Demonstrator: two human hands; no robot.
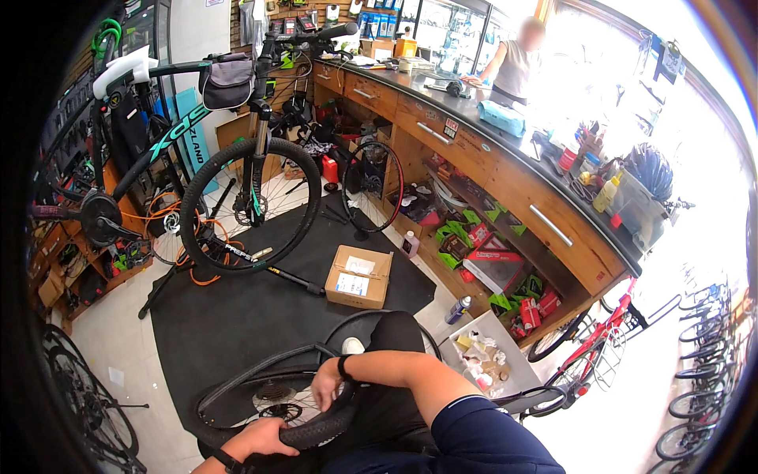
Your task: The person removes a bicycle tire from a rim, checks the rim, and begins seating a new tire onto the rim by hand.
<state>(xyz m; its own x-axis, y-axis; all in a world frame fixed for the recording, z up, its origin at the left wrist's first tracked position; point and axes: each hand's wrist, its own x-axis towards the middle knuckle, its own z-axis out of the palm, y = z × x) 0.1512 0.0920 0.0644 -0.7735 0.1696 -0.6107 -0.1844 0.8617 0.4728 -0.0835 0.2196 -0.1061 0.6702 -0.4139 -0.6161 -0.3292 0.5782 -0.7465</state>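
Note:
A bicycle wheel lies tilted in front of my legs, its cassette point(276, 391) and brake disc point(282, 412) showing among the spokes. Around it runs a knobbly black tyre point(320, 430); on the far left side a black loop stands away from the rim, and I cannot tell whether it is tyre or inner tube. My left hand point(265, 438) grips the tyre at the near side, thumb over the tread. At the wheel's right side, my right hand point(324, 385) is closed with curled fingers by the rim; whatever they hold is hidden.
A cardboard box point(359, 276) sits on the black mat point(237, 316). A mountain bike point(253, 158) hangs on a stand beyond. Right of me are a spray can point(458, 309) and a litter-filled bin point(509, 387). A person point(515, 67) stands behind the wooden counter point(489, 170).

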